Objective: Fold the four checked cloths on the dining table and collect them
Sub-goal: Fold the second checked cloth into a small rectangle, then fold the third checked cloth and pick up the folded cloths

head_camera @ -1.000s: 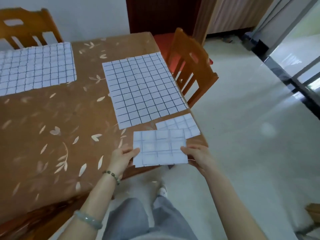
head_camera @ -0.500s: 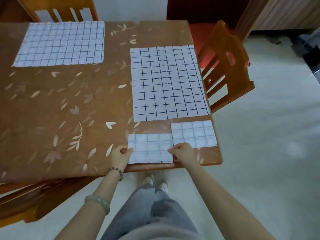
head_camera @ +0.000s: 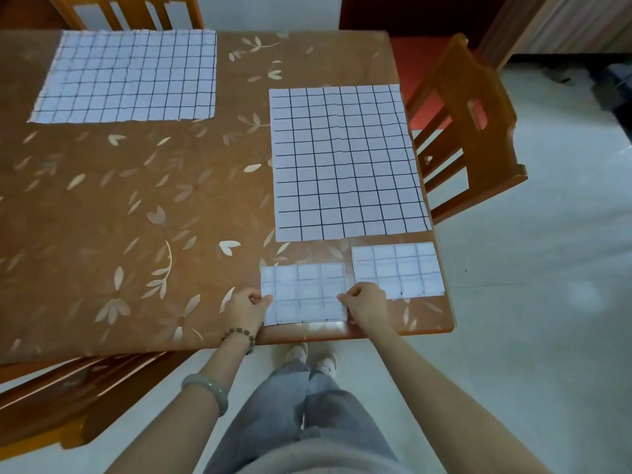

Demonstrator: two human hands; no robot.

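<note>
Folded checked cloth (head_camera: 302, 292) flat on tabletop (head_camera: 136, 217); our left hand (head_camera: 244, 311) pinches its left edge, right hand (head_camera: 366, 304) its right edge.

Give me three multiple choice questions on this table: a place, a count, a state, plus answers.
1. Where is the unheld folded cloth? A: the table's near right corner. B: on a chair. C: on the floor.
2. How many unfolded cloths lie there? A: one. B: two. C: four.
3. What do the left hand and right hand do? A: lie flat. B: pinch the held folded cloth's side edges. C: hang free.
Answers: A, it sits by that corner; B, one far left, one right; B, fingers curl on both edges.
</note>
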